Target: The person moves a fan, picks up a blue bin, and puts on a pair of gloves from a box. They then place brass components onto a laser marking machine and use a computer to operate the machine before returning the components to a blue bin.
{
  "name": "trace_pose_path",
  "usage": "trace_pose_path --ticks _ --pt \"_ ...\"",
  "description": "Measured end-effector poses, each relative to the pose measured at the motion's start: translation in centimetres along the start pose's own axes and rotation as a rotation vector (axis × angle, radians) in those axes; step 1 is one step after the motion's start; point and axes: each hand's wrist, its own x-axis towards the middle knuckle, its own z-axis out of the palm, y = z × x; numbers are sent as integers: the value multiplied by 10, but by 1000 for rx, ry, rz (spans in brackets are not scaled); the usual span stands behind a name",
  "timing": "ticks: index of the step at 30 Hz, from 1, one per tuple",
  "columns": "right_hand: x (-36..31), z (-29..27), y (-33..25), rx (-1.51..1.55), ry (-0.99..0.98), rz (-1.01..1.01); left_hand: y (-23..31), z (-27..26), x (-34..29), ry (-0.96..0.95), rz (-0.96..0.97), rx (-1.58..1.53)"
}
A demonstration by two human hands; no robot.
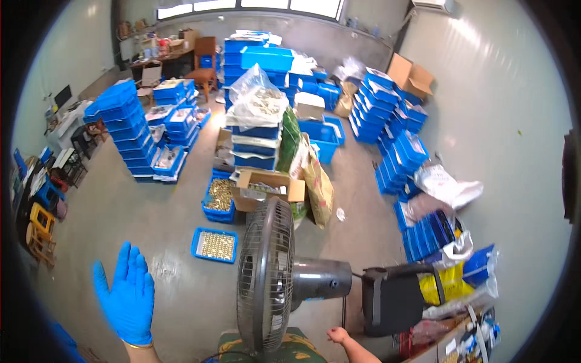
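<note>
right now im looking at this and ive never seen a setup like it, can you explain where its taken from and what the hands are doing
No robot here: these are a person's own hands, seen by a wide fisheye camera on their head, so straight edges bend. The blue-gloved left hand is open, with nothing in it. The bare right hand is small in view; I can't tell if it holds anything. Between them stands a dark fan. Beyond, on the grey floor, sit a blue tray of small gold-coloured pieces and stacked blue bins.
</note>
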Motion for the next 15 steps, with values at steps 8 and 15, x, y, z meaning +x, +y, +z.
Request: trace_pose_path --ticks 8,15 --pt "-59 34 -98 303 237 -167 70 -50 40 -72 -84 -48" --pt "11 -9 -75 1217 63 -41 134 -100 20 -102 -19 -65"
